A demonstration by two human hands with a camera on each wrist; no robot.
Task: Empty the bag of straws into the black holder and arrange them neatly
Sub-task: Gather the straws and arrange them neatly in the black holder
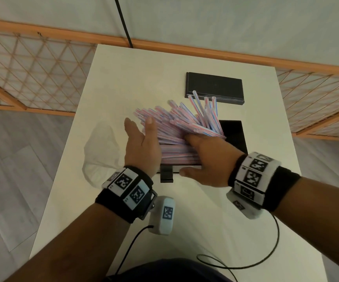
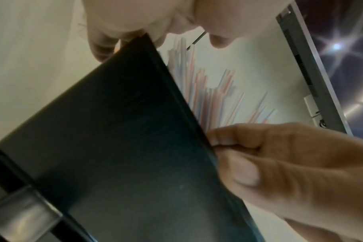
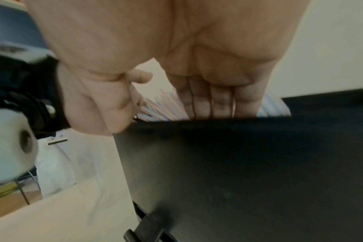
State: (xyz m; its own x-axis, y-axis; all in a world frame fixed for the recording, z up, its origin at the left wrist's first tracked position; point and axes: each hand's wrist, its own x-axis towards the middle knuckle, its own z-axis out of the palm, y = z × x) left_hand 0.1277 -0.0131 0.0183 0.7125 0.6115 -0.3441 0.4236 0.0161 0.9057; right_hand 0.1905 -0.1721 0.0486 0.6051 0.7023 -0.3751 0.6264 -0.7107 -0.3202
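Observation:
The black holder (image 1: 233,135) stands mid-table, heaped with red-and-blue striped straws (image 1: 176,129) that fan out toward the back and left, well above its rim. My left hand (image 1: 142,135) stands on edge with straight fingers against the left side of the pile. My right hand (image 1: 203,151) lies over the pile's near right part. Its fingers (image 3: 218,101) reach straight down onto the straws (image 3: 155,106) behind the holder's front wall (image 3: 238,163), and its thumb lies along the front edge. From the left wrist, straws (image 2: 209,98) stick up past the holder wall (image 2: 124,139).
The empty clear bag (image 1: 101,151) lies crumpled left of the holder near the table's left edge. A flat black lid (image 1: 214,86) lies behind the holder. Black cables (image 1: 245,259) loop on the near table. An orange lattice railing (image 1: 32,74) runs behind.

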